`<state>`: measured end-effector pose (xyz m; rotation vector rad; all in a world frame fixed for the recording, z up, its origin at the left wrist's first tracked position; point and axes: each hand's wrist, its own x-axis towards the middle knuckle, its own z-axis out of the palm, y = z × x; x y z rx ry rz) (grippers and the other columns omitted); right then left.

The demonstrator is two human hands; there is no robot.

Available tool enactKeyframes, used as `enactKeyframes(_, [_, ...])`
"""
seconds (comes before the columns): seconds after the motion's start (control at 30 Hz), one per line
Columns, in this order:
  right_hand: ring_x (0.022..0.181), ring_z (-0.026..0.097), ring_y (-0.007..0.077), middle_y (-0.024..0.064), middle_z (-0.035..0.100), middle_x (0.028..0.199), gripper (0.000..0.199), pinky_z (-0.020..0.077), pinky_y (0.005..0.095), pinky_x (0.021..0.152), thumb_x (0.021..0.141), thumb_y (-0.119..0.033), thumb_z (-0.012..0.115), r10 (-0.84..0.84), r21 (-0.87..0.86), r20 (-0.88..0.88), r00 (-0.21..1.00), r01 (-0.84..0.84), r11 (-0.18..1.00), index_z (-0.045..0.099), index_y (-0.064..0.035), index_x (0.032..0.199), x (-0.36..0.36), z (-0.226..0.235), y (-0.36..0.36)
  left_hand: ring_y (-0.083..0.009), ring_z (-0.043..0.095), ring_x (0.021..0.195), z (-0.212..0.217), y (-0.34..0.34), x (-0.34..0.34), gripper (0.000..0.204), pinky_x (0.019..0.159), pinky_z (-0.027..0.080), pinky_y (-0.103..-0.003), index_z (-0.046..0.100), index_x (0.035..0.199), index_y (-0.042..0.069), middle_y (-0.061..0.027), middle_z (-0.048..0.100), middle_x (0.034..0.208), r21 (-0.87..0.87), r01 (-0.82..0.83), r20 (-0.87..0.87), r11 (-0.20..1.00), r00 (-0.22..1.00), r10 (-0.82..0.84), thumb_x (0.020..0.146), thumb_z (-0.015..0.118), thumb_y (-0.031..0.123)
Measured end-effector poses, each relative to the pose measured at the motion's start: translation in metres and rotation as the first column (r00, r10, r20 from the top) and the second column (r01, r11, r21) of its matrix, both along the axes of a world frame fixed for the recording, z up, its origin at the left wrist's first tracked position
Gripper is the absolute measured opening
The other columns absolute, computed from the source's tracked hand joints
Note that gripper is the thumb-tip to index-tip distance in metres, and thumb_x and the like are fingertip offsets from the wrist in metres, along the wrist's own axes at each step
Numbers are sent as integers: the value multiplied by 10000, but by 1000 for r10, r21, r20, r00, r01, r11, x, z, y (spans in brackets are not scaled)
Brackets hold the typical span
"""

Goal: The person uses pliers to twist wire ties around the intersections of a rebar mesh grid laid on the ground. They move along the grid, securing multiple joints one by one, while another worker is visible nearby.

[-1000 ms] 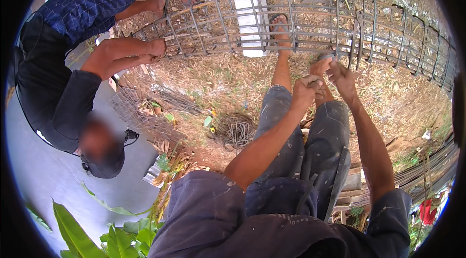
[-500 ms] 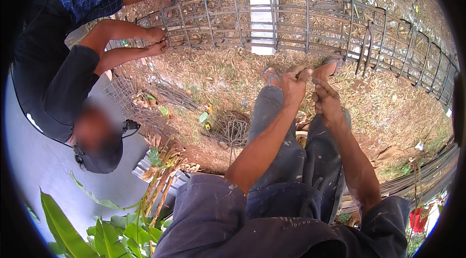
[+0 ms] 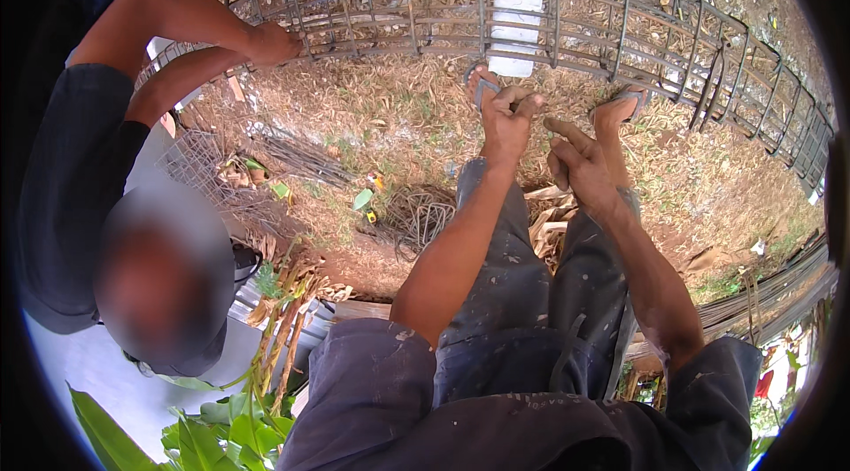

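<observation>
My left hand (image 3: 511, 124) is raised in front of my knees, its fingers bent and the thumb pressed against them. Just to its right and slightly lower is my right hand (image 3: 580, 166), with fingers curled and the index finger less bent. A small gap separates the two. Whatever they pinch, if anything, is too small to make out. Beyond them a long rebar cage (image 3: 482, 2) of lengthwise bars and square stirrups runs from left to right, touched by neither hand. Long-handled pincers (image 3: 715, 86) hang on its right part.
A co-worker's hand (image 3: 276, 44) is on the cage's left part. A white beam (image 3: 515, 19) lies under the cage. Left of my legs are a coil of wire (image 3: 416, 216), a yellow tape measure (image 3: 371, 217) and wire mesh (image 3: 197, 161). Long bundled strips (image 3: 770, 320) lie at right.
My hands, almost touching before, have moved apart. The view has shifted, so the cage appears higher. The co-worker appears closer, still with hands at the cage.
</observation>
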<state>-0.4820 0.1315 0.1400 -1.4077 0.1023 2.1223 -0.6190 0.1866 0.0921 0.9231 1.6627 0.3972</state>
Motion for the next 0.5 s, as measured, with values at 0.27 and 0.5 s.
enactKeyframes(0.27, [497,420,53,-14,513,761,522,349,206,430,954,-121,444,-330,-130,-189,925,310,942,286,-128,1451,-91,5,36,-90,517,636,-15,32,-63,147,592,430,-250,685,882,-6,-22,616,715,-130,-216,94,968,969,229,843,682,136])
enactKeyframes(0.5, [498,362,50,-14,491,754,551,287,206,424,950,-100,424,-374,-254,-106,921,339,906,261,-159,1474,-109,1,29,-80,493,598,-16,31,-67,172,529,402,-254,665,895,-10,-28,599,700,-184,-198,110,963,969,220,856,678,157])
